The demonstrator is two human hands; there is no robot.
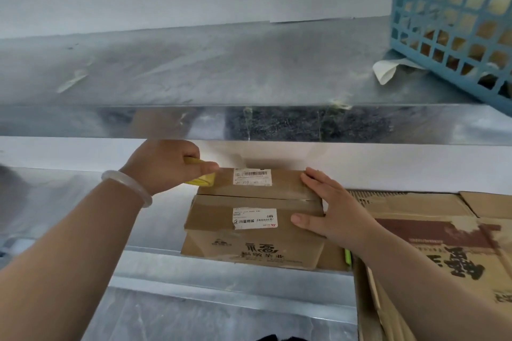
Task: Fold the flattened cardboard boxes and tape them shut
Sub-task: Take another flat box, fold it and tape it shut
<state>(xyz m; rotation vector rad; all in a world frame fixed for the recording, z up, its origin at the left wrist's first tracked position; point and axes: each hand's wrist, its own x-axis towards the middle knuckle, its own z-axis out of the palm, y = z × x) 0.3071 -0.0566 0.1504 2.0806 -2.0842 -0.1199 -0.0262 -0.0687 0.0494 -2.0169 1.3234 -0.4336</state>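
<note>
The box (249, 202) sits on the steel shelf (163, 232); we judge it light and springy. Our right hand (332, 207) presses its 2 flaps with straight fingers; our left hand (166, 166) grips a yellow tape roll (203, 180) at its far-left corner. Best held beside the seam.

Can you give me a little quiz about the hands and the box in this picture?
1. True or false: the right hand lies flat on the cardboard box.
2. What colour is the tape roll that the left hand grips? A red, B yellow, C black.
3. Fill in: the basket on the upper shelf is ____.
Key: 1 true; 2 B; 3 blue.
</note>
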